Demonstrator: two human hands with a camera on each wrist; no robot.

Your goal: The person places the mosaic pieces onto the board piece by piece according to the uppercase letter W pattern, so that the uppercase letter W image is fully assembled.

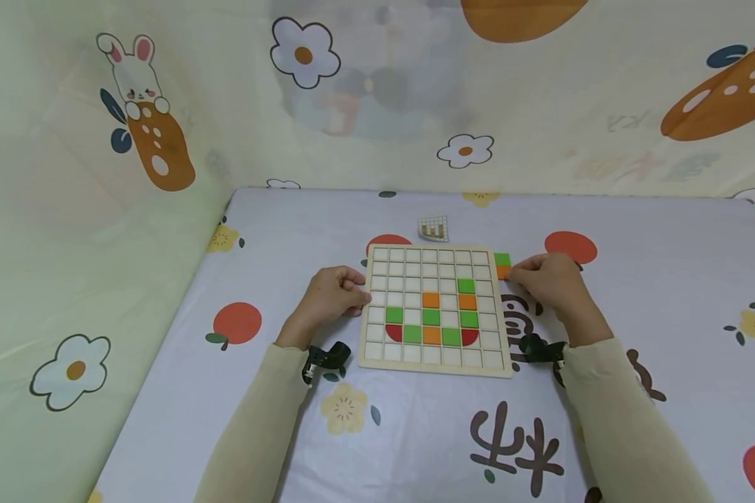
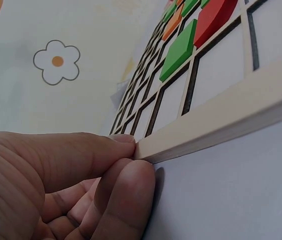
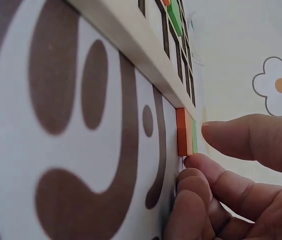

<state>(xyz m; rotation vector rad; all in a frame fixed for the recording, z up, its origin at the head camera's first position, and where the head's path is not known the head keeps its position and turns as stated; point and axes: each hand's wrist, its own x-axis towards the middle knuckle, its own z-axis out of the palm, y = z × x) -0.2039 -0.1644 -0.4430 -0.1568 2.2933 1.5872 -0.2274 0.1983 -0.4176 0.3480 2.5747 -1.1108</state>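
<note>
A wooden grid board (image 1: 436, 369) lies on the cloth with green, orange and dark red tiles set in some of its cells. My left hand (image 1: 332, 297) is at its left side, thumb and forefinger pinching the rim, as the left wrist view shows close up. Against the board's upper right edge lie a green tile (image 1: 502, 259) and an orange tile (image 1: 504, 272), one behind the other. My right hand (image 1: 552, 281) reaches them from the right. In the right wrist view its forefinger touches the end of the orange tile (image 3: 182, 132), while the thumb stands slightly apart above.
A small picture card (image 1: 433, 228) with a gridded pattern lies behind the board. A pale patterned cloth (image 1: 403, 433) covers the table, and printed sheets (image 1: 214, 84) stand up as walls at the back and left. Each wrist wears a black strap camera (image 1: 327, 356).
</note>
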